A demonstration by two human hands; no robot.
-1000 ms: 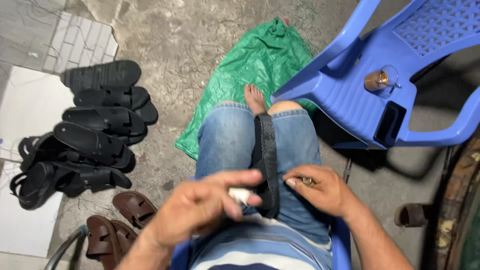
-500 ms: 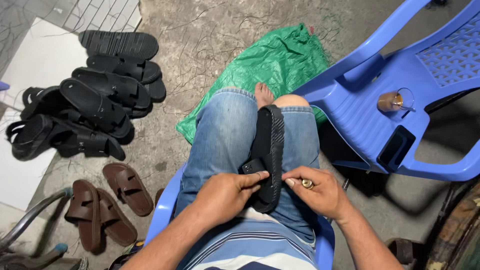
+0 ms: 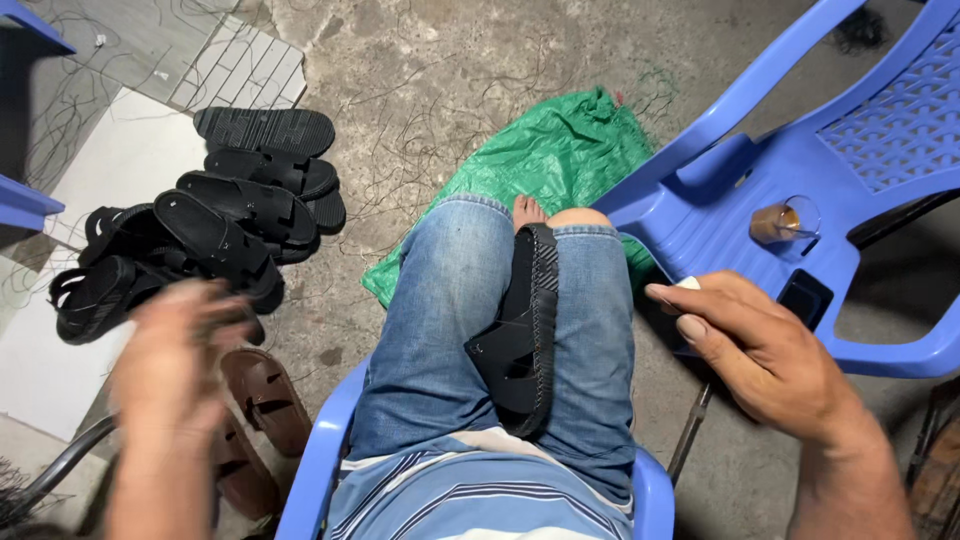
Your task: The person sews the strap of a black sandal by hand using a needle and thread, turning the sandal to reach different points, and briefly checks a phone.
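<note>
— Hands (image 3: 175,365) off the sandal (image 3: 525,330) now?
— Yes. Both let go; sandal left alone on the lap.
— Left one?
— Swung out to the left, blurred, above the brown sandals (image 3: 265,400).
— Right one (image 3: 755,350)?
— Drawn out toward the blue chair (image 3: 720,200), fingers loose.

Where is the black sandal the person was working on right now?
In the head view the black sandal lies lengthwise on the person's lap, between the jeans-clad thighs, with the left hand and right hand off it.
</note>
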